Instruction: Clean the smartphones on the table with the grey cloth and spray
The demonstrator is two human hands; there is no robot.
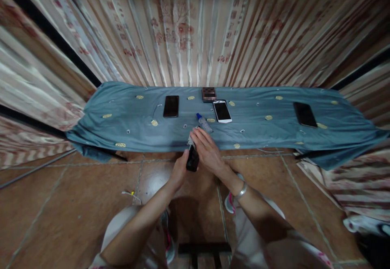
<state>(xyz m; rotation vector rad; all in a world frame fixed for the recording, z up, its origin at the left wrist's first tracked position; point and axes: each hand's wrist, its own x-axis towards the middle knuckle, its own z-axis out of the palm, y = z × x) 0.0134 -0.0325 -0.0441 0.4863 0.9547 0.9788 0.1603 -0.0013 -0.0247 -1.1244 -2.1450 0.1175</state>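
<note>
The left hand (180, 169) is pinching a black phone-like device (192, 161) along its sides, thumb against fingers, and is holding it in the air just short of the table edge. The right hand (210, 153) is lying over the device's far end, fingers close together; a pale, crumpled-looking piece (190, 140) is showing beside them, but whether that hand is gripping it I cannot tell. The device is looking light and stiff, probably slippery on its glossy face and fragile if dropped, so its long edges are offering the safest hold, thumb on one and fingers on the other. Beneath the hands, brown floor tiles (100, 196) are spreading out. Beyond them, a thin, rumpled teal cloth (137, 129) is covering the long table, probably sliding easily under anything pushed. Just past the right fingertips, a small clear bottle (205, 124) with a blue cap is lying on its side. Farther back, a white phone (222, 111) is resting between two dark phones, one well to the left (171, 106) and one well to the right (305, 114). A small blurred box (209, 94) is sitting behind the white one, and patterned curtains (179, 21) are hanging behind everything
</note>
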